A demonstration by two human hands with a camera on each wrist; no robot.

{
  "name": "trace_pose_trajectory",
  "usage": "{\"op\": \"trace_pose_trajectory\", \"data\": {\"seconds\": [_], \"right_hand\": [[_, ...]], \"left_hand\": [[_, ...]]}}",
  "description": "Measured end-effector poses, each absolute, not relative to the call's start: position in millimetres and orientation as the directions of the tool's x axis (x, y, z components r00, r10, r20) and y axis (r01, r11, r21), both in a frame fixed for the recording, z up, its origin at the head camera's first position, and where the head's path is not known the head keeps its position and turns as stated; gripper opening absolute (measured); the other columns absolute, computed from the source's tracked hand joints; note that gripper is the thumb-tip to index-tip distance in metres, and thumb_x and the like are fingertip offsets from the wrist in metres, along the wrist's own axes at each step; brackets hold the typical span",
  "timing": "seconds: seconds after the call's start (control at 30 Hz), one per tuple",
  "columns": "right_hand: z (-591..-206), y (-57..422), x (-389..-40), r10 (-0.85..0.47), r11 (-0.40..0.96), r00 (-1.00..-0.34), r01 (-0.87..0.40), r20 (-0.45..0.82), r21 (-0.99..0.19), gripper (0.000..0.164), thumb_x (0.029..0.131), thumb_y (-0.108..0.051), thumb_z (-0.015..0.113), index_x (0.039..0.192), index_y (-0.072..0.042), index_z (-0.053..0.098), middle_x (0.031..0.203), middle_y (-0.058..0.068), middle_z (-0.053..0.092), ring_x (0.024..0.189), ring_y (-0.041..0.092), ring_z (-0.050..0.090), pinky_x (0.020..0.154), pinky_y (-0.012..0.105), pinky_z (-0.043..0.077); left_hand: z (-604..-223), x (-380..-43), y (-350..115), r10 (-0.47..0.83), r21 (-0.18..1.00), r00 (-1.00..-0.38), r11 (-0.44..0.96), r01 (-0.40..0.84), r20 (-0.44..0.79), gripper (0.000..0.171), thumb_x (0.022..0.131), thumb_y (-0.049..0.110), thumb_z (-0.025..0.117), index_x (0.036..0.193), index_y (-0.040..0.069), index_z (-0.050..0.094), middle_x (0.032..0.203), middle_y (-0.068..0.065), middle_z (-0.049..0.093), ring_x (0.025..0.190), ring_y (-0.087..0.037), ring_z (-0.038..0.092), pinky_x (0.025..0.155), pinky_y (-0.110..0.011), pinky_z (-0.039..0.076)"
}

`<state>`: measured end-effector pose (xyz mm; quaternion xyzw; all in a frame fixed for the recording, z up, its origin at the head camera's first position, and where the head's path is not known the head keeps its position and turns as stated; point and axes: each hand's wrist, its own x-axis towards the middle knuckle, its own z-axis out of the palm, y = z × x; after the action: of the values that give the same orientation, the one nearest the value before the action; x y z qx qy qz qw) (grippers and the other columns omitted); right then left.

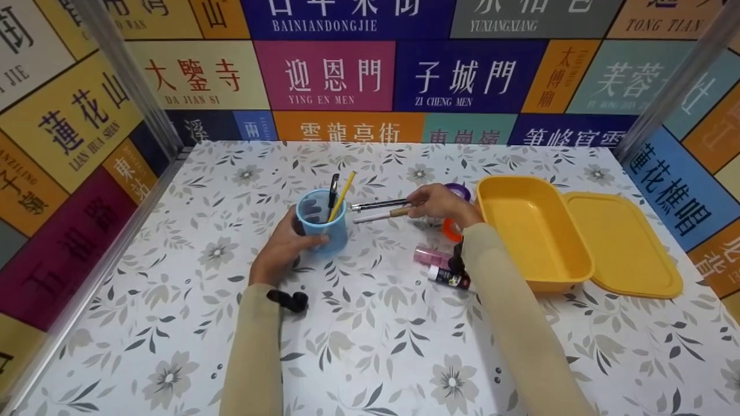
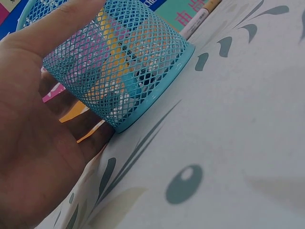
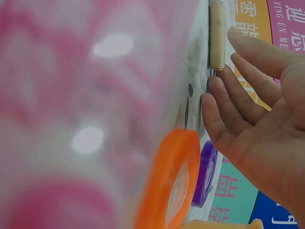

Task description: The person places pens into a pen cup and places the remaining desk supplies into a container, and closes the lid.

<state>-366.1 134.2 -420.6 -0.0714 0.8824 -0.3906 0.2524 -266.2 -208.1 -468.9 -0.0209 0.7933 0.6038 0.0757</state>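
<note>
On the left side of the table my left hand grips a light-blue mesh pen holder, thumb on the near side and fingers round the far side. A black pen and a yellow pencil lean inside it. Just to the right lie two slim dark pens and a white marker with a tan end. My right hand reaches over their right ends. In the right wrist view its relaxed fingers are beside the marker's tan end, with the thumb apart from them.
Orange tape and purple tape lie beside my right hand. A pink see-through tube and a glue stick lie by the right forearm. At the right are an orange-yellow box and its lid. Printed panels stand behind the table.
</note>
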Motion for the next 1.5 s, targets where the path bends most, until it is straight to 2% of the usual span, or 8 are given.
{"op": "trace_pose_trajectory", "data": {"seconds": [0.33,0.6,0.87,1.2,1.5], "right_hand": [[-423.9,129.0,-366.4,-0.305,0.694,-0.868,0.079,-0.391,-0.716,0.04,0.093,-0.015,0.071,0.132,-0.013,0.063,0.131,0.012,0.062,0.114,0.025,0.055,0.112,0.041,0.046],[-420.7,126.2,-366.9,-0.285,0.727,-0.872,0.073,-0.398,-0.682,0.037,0.092,-0.011,0.071,0.129,-0.011,0.065,0.128,0.012,0.063,0.109,0.024,0.055,0.109,0.039,0.048],[-417.5,124.6,-367.6,-0.293,0.769,-0.859,0.048,-0.419,-0.638,0.034,0.093,-0.013,0.07,0.127,-0.014,0.067,0.126,0.011,0.063,0.107,0.024,0.055,0.107,0.04,0.048],[-420.2,124.6,-368.0,-0.344,0.756,-0.852,-0.002,-0.394,-0.654,0.036,0.093,-0.009,0.068,0.129,-0.009,0.065,0.127,0.014,0.06,0.107,0.024,0.053,0.107,0.039,0.048],[-418.4,121.2,-368.0,-0.328,0.775,-0.857,-0.004,-0.397,-0.633,0.029,0.092,-0.006,0.069,0.121,-0.006,0.067,0.111,0.009,0.062,0.098,0.021,0.054,0.096,0.035,0.049]], "left_hand": [[-470.1,-266.3,-209.1,0.079,0.962,-0.987,0.248,-0.115,-0.138,0.108,0.069,0.034,0.092,0.156,0.028,0.028,0.16,0.002,0.038,0.152,-0.02,0.028,0.129,-0.045,0.016],[-468.3,-267.2,-208.0,0.075,0.952,-0.986,0.279,-0.124,-0.15,0.107,0.072,0.031,0.09,0.158,0.03,0.026,0.161,0.004,0.035,0.154,-0.019,0.025,0.13,-0.045,0.013],[-469.7,-268.5,-209.2,0.066,0.945,-0.989,0.309,-0.108,-0.134,0.108,0.068,0.037,0.092,0.156,0.03,0.029,0.16,0.004,0.038,0.153,-0.02,0.027,0.129,-0.047,0.014],[-472.4,-267.2,-210.7,0.08,0.959,-0.991,0.27,-0.081,-0.106,0.109,0.067,0.039,0.092,0.156,0.026,0.03,0.159,0.002,0.039,0.152,-0.021,0.029,0.129,-0.046,0.017],[-472.2,-266.5,-211.0,0.085,0.964,-0.992,0.258,-0.067,-0.092,0.105,0.07,0.033,0.091,0.155,0.026,0.03,0.158,0.001,0.04,0.151,-0.021,0.03,0.129,-0.045,0.019]]}}
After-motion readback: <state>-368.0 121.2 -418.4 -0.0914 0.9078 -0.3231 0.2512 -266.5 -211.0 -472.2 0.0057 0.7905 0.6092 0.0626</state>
